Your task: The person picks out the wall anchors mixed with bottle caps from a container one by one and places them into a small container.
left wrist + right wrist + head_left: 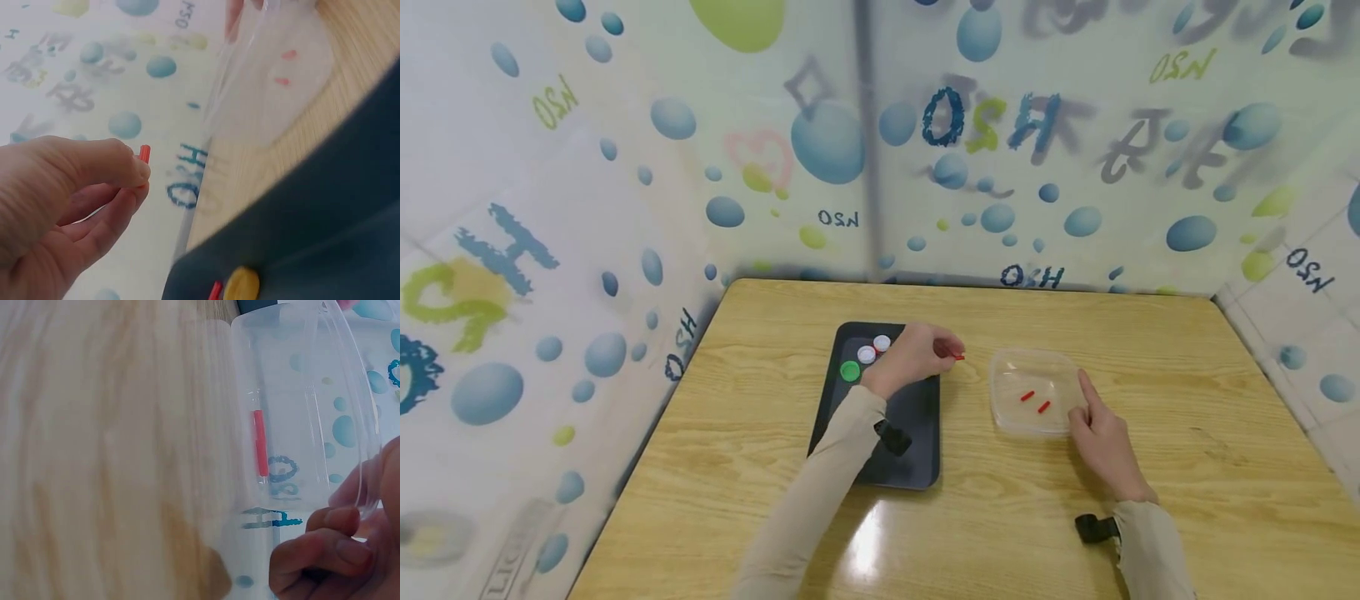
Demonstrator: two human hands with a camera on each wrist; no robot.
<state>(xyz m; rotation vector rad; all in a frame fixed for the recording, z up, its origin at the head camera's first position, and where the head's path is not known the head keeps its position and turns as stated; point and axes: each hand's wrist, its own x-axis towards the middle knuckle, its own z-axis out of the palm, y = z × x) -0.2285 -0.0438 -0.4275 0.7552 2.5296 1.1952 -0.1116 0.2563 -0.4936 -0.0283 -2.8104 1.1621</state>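
Note:
My left hand (917, 354) pinches a short red stick (145, 153) between thumb and fingertips, above the right edge of the dark tray (928, 442). To its right stands a clear, shallow plastic container (1006, 421) with two red sticks (1027, 396) lying inside. My right hand (1105, 442) holds the container's right side at the rim, index finger stretched along it and the other fingers curled. On the tray are a green bottle cap (850, 371) and white caps (867, 355). Part of the tray is hidden by my left arm.
In the left wrist view, a yellow cap (242, 284) and another red stick (215, 290) lie at the tray. The wooden table (730, 417) reaches back to a wall covering (775, 242) printed with blue and green bubbles.

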